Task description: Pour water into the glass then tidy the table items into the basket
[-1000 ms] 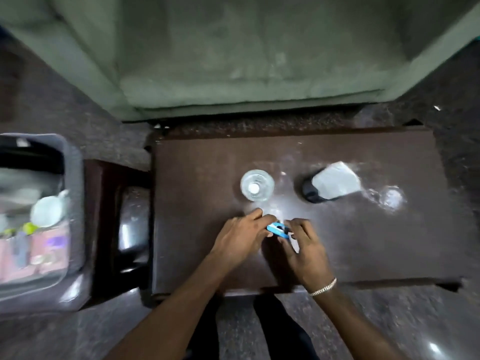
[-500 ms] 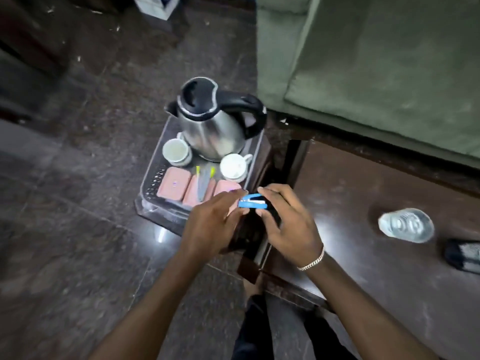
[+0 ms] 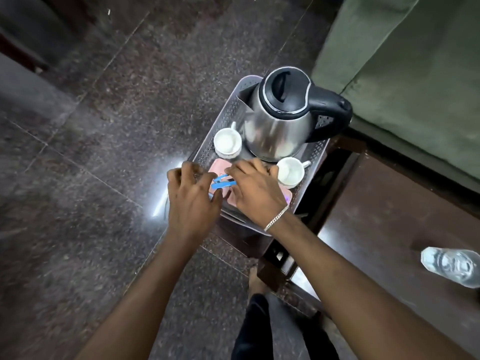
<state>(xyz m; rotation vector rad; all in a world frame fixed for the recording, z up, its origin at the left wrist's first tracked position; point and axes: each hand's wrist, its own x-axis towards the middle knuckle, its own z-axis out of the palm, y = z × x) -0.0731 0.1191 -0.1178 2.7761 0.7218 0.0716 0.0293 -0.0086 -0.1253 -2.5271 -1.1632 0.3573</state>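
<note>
Hands meet over a grey perforated basket (image 3: 223, 118) that sits on a low dark stand beside a wooden table (image 3: 389, 229). The person's left hand (image 3: 191, 201) hovers at the basket's near-left corner with its fingers spread and loosely curled, gripping nothing that can be seen. The right hand (image 3: 255, 188), a silver chain bracelet (image 3: 275, 218) at the wrist, reaches in from the table side; its fingertips lie against a small blue object (image 3: 222, 182), which sits between the two hands just above pink packets (image 3: 218, 165) on the basket floor. Whether the right fingers pinch the blue object or merely touch it cannot be told through the motion blur, and what the object is cannot be made out either.

Behind the hands, a stainless-steel electric kettle (image 3: 280, 126) with a black lid and handle stands upright in the far part of the basket. A white cup (image 3: 227, 142) stands to its left, and a second white cup (image 3: 290, 171) stands just beside the right hand's knuckles. A glass (image 3: 453, 266) holding water stands on the table at the right edge of the view, well apart from the basket. A green sofa (image 3: 415, 61) fills the upper right corner, and dark speckled floor tiles (image 3: 91, 126) spread across the left.
</note>
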